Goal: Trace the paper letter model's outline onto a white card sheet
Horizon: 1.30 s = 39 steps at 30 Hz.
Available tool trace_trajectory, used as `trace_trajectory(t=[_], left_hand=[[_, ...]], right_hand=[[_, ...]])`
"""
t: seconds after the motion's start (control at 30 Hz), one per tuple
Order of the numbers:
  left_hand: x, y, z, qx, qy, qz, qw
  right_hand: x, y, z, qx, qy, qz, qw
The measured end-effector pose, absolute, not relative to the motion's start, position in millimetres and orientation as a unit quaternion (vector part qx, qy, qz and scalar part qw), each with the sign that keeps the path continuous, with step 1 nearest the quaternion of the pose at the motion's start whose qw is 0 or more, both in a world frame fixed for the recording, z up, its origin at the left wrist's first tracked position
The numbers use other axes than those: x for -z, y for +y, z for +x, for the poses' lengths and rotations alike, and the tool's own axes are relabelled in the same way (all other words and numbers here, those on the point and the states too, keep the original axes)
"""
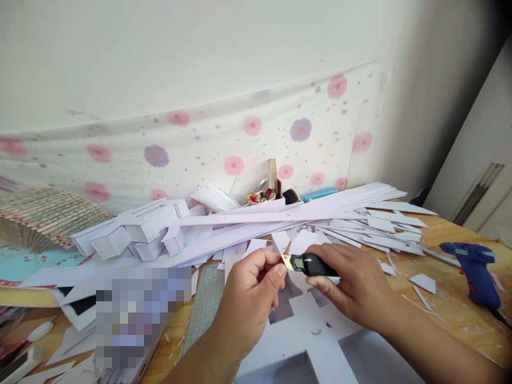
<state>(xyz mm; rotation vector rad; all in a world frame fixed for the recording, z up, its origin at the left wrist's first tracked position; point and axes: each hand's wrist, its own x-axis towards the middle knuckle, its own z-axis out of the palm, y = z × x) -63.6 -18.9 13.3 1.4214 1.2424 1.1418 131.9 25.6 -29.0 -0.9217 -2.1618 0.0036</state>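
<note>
In the head view my right hand [354, 282] grips a black utility knife [318, 265], its short, shiny blade pointing left. My left hand [256, 298] is closed, thumb and fingers pinched together right at the blade. A small brownish pointed tip shows just above the blade; what my left fingers hold is mostly hidden and I cannot make it out. Below both hands lies a white board model [296, 333] with rectangular openings cut through it. Small dark red and grey scraps rest on its surface.
A blue glue gun [476, 272] stands at the right. Long white board strips [288, 216] and offcuts [396, 226] lie behind my hands. White box shapes [148, 229] sit back left, near a folding fan [52, 216]. A green cutting mat [206, 298] lies partly under the model.
</note>
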Motion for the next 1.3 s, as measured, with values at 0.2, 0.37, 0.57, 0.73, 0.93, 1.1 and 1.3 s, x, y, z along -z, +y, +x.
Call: trace_trajectory(t=[0.2, 0.37, 0.57, 0.73, 0.93, 1.1, 1.3], left_hand=[[-11.9, -19.9, -65.1, -0.453, 0.489, 0.591, 0.455], [-11.7, -19.9, -64.6, -0.447, 0.493, 0.581, 0.469], [-13.4, -19.3, -61.4, -0.464, 0.497, 0.573, 0.459], [-12.9, -18.4, -62.7, -0.463, 0.486, 0.58, 0.461], [-13.6, -20.1, -64.4, -0.462, 0.482, 0.591, 0.452], [-16.0, -20.7, -62.8, -0.466, 0.485, 0.591, 0.445], [-14.5, -19.8, -63.5, -0.466, 0.48, 0.599, 0.439]], right_hand=[[28.6, 26.7, 131.5, 0.042, -0.846, -0.362, 0.39], [29.9, 54.5, 153.8, 0.087, -0.753, -0.52, 0.392], [30.4, 54.5, 158.0, 0.067, -0.746, -0.53, 0.398], [30.9, 27.7, 130.6, 0.004, -0.844, -0.374, 0.386], [31.7, 28.1, 132.4, -0.003, -0.851, -0.355, 0.387], [30.5, 29.0, 134.8, 0.001, -0.853, -0.348, 0.389], [29.8, 24.7, 130.6, 0.031, -0.85, -0.349, 0.393]])
